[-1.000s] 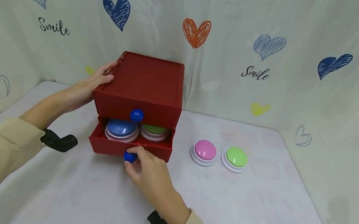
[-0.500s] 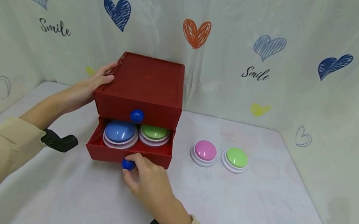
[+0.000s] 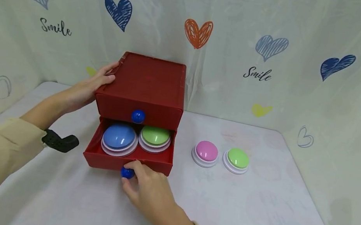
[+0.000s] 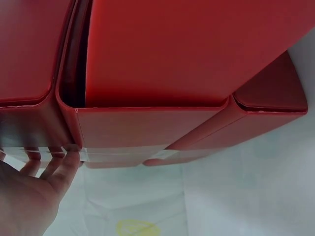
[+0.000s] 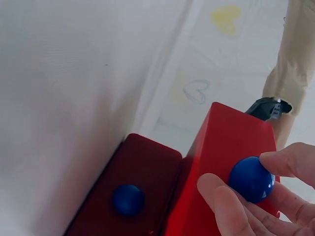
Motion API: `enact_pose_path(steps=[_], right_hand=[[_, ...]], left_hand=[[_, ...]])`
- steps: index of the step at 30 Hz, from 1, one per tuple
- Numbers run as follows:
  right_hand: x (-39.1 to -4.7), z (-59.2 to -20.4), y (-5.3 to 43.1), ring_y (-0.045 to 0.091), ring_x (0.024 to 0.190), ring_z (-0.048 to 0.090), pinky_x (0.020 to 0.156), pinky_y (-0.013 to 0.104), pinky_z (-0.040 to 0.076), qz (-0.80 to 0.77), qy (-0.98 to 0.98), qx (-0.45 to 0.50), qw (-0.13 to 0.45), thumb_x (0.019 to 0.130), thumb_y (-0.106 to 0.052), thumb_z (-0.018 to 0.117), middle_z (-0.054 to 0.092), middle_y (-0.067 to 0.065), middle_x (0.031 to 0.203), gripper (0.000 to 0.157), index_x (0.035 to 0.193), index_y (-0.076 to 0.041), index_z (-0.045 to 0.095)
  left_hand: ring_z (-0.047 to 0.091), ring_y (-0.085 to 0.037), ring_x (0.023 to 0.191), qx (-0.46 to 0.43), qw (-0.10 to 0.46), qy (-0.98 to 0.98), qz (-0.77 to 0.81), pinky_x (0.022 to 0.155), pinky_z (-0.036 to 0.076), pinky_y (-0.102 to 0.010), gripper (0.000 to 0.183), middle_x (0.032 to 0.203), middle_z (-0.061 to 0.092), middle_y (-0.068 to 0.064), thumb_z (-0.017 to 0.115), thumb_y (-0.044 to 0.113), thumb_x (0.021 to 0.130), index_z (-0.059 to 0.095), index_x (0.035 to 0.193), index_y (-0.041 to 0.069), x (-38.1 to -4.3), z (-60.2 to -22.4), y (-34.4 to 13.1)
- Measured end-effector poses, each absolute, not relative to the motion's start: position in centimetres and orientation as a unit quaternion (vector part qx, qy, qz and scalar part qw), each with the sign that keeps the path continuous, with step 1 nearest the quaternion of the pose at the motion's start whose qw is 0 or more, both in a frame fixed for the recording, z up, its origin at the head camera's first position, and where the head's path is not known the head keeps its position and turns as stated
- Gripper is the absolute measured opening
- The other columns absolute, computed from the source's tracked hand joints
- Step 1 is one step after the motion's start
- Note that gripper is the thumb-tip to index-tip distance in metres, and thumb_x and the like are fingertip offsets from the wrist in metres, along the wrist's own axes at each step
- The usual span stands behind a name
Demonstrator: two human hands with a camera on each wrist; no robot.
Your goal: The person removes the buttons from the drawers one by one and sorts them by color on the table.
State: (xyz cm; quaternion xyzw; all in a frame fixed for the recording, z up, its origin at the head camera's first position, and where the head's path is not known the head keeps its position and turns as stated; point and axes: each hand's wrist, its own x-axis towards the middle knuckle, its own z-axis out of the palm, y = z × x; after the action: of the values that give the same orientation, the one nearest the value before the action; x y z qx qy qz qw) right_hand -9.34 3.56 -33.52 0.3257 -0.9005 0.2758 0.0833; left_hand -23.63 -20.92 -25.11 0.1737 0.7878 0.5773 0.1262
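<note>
A red two-drawer box [image 3: 151, 80] stands on the table, its lower drawer [image 3: 102, 161] pulled out. Thumb and fingers of my right hand [image 3: 151, 194] pinch that drawer's round blue knob [image 3: 126, 173]; the right wrist view shows the same knob [image 5: 252, 179] between them. Inside the drawer sit a blue domed push button [image 3: 119, 136] and a smaller green one [image 3: 154, 136], both on white bases. My left hand [image 3: 82, 91] rests against the box's left side. In the left wrist view, its extended fingers [image 4: 64, 174] touch the taped red side.
The upper drawer, with its own blue knob [image 3: 138, 116], is closed. To the right of the box, a pink push button [image 3: 206, 151] and another green push button [image 3: 237, 158] stand on the white table [image 3: 255, 219]. A heart-patterned curtain [image 3: 224, 56] hangs behind.
My right hand has drawn the lower drawer further out toward me, so more of the blue and green push buttons shows. The left hand has stayed in place on the box.
</note>
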Motion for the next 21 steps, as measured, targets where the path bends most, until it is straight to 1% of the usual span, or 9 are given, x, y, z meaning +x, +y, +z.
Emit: enact_pose_path(steps=[3, 10, 15, 21], right_hand=[[-9.0, -33.4, 3.6, -0.004, 0.066, 0.057, 0.064, 0.003, 0.042, 0.265, -0.902, 0.331, 0.085, 0.085, -0.023, 0.067, 0.069, -0.006, 0.087, 0.026, 0.108, -0.015, 0.058], [-8.6, -33.0, 3.8, -0.005, 0.063, 0.055, 0.062, 0.003, 0.041, 0.243, -0.906, 0.340, 0.060, 0.086, -0.025, 0.067, 0.069, -0.007, 0.083, 0.026, 0.107, -0.015, 0.056], [-8.3, -32.8, 3.9, -0.005, 0.063, 0.057, 0.061, 0.002, 0.041, 0.224, -0.906, 0.352, 0.072, 0.086, -0.025, 0.067, 0.068, -0.008, 0.081, 0.025, 0.106, -0.015, 0.056], [-7.9, -32.6, 4.0, -0.006, 0.063, 0.057, 0.061, 0.001, 0.040, 0.211, -0.903, 0.368, 0.074, 0.087, -0.027, 0.066, 0.069, -0.008, 0.081, 0.024, 0.106, -0.016, 0.056]], left_hand=[[-0.003, -0.033, 0.143, 0.175, 0.128, 0.786, 0.578, 0.109, 0.006, -0.065, 0.064, 0.157, -0.009, 0.000, 0.032, 0.041, 0.098, -0.007, 0.148, 0.034, -23.7, -25.1, -20.9], [-0.004, -0.033, 0.143, 0.176, 0.125, 0.789, 0.575, 0.109, 0.006, -0.065, 0.064, 0.157, -0.010, 0.000, 0.031, 0.041, 0.098, -0.008, 0.148, 0.033, -23.6, -25.0, -21.0], [-0.005, -0.032, 0.143, 0.174, 0.126, 0.790, 0.574, 0.110, 0.005, -0.064, 0.065, 0.157, -0.011, 0.001, 0.032, 0.041, 0.098, -0.008, 0.148, 0.032, -23.6, -24.9, -20.9], [-0.005, -0.033, 0.143, 0.175, 0.129, 0.792, 0.570, 0.109, 0.006, -0.065, 0.065, 0.156, -0.011, 0.001, 0.032, 0.042, 0.098, -0.009, 0.148, 0.033, -23.7, -25.1, -20.9]])
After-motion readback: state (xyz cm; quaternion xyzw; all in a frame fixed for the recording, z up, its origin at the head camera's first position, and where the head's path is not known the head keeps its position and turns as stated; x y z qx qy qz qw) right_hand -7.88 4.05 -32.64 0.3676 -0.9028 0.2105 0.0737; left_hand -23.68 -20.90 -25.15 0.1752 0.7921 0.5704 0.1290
